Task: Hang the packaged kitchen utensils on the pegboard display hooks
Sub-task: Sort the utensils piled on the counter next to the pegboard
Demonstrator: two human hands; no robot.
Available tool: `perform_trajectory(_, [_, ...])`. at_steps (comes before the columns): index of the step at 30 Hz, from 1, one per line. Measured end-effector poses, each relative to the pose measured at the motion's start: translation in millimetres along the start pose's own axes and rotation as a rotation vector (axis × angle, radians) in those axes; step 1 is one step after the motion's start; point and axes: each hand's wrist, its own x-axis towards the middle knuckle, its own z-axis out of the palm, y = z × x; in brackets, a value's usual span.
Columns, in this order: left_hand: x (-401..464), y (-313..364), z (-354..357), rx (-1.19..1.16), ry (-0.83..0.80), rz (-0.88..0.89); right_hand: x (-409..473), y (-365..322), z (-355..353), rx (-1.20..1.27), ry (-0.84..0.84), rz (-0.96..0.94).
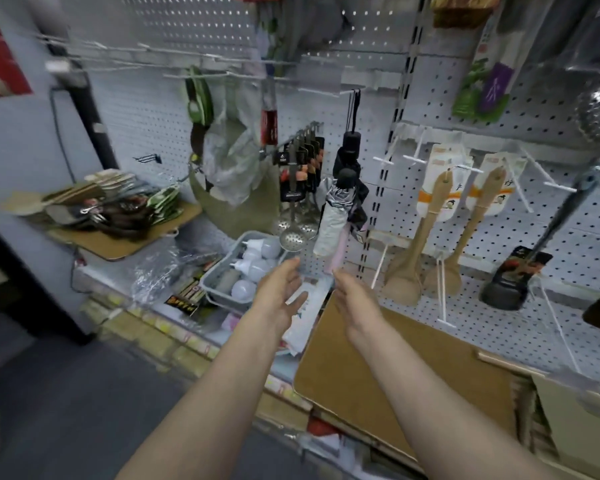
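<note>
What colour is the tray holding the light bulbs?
Grey tray, seen in the head view.

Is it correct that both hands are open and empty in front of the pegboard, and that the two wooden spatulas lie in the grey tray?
Not quite. The left hand and right hand are open and empty, but the two wooden spatulas hang on the pegboard hooks, right of the umbrellas. The grey tray holds light bulbs, as the head view shows.

White perforated pegboard (413,140) before me; two packaged wooden spatulas (426,233) hang on its white hooks (465,168). Shelf ledge (174,317) below carries grey plastic bin (219,292) of white bulbs, brown cardboard sheet (378,375).
</note>
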Motion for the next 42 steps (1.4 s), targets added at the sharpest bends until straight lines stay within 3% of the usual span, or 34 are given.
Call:
perform_trajectory(10, [-3, 53, -136, -0.181, 0.162, 0.048, -24, 28, 145, -0.081, -0.125, 0.133])
perform_trajectory(26, [42, 233, -395, -0.207, 0.312, 0.141, -11, 81, 462, -0.101, -0.272, 0.179])
perform_trajectory(34, [87, 309, -467, -0.202, 0.354, 0.144, 19, 88, 555, -0.113, -0.256, 0.192])
perform_trajectory(42, [183, 397, -507, -0.141, 0.343, 0.166, 110, 72, 655, -0.089, -0.27, 0.156])
